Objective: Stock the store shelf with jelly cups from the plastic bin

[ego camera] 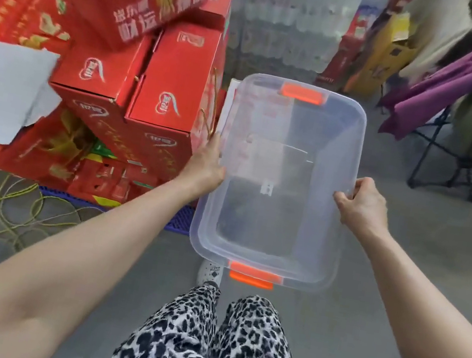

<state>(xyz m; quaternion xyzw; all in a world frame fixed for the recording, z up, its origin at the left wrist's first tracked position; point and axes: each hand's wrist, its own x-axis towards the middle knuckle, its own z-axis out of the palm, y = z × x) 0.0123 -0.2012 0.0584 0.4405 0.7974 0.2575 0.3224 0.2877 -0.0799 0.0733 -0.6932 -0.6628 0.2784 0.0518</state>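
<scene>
While aloft, one plastic bin [359,131], left hand [206,163] and right hand [364,206] gripping its rim.

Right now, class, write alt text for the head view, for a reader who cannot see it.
The left hand and right hand hold a clear plastic bin with orange latches by its long sides over a grey floor; it looks empty. Red cartons are stacked at left.
</scene>
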